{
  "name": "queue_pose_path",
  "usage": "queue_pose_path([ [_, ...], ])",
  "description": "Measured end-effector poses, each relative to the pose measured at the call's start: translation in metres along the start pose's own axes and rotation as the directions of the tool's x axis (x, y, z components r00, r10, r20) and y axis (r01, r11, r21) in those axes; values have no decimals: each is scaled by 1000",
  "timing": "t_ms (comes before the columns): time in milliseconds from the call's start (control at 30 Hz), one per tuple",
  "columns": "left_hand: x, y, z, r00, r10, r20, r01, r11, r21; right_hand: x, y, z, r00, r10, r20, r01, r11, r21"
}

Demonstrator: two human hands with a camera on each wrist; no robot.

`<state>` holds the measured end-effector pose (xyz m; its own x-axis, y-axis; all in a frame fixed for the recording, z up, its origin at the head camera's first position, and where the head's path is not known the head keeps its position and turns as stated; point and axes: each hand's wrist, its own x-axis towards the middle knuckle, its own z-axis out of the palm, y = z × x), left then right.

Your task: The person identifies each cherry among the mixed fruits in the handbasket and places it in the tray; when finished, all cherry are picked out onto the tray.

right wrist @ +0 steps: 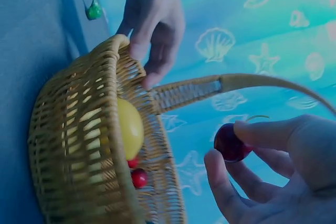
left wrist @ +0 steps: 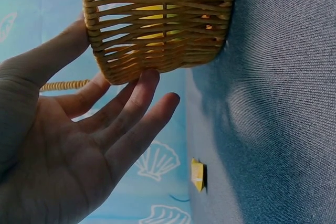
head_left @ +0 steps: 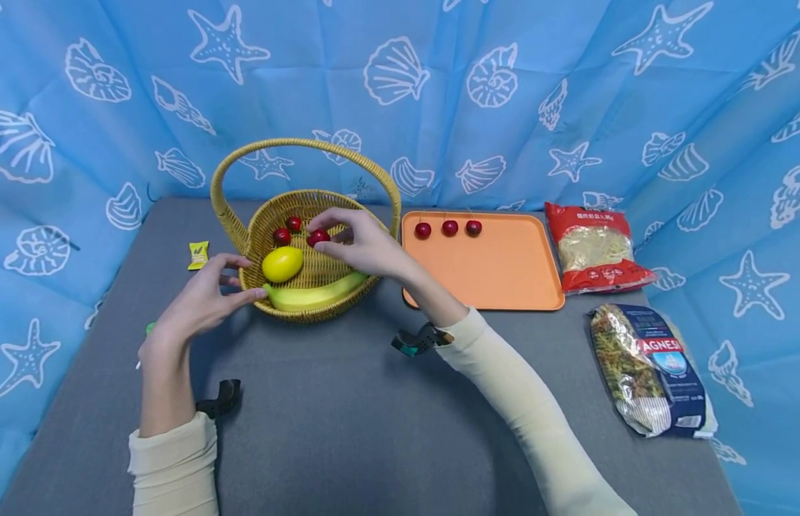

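A dark red cherry (right wrist: 231, 142) is pinched between the thumb and fingers of my right hand (head_left: 361, 244), held over the wicker basket (head_left: 310, 315). My left hand (head_left: 203, 297) holds the basket's left side, thumb at the rim and fingers against the outer weave (left wrist: 173, 40). Inside the basket lie a yellow lemon (head_left: 282, 264), a banana (head_left: 316, 294) along the near side, and two cherries (head_left: 282, 236) behind the lemon. The tall arched handle (head_left: 303, 143) stands up over the far side.
Right of the basket, an orange tray (head_left: 484, 272) bears three cherries (head_left: 449, 228) along its far edge. Farther right lie a red food bag (head_left: 596, 247) and a pasta bag (head_left: 654, 369). A yellow wrapped candy (head_left: 198, 255) and a green lollipop (right wrist: 94, 10) lie on the left.
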<state>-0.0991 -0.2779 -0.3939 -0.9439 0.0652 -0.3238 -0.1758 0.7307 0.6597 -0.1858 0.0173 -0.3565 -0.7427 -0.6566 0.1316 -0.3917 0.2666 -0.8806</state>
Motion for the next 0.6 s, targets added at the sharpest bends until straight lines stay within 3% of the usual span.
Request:
queue_pose_path([
  [333,-1,1,1,1000,0,-8,0,1000,4,-80,5,-49,998,-37,-52,43,992,117],
  [467,-1,1,1,1000,-5,-10,5,1000,4,-101,24,-64,992,-24,-126,33,997,67],
  [600,-1,2,2,1000,-9,-10,9,1000,3,-112,50,-73,974,41,-222,-51,998,-41],
])
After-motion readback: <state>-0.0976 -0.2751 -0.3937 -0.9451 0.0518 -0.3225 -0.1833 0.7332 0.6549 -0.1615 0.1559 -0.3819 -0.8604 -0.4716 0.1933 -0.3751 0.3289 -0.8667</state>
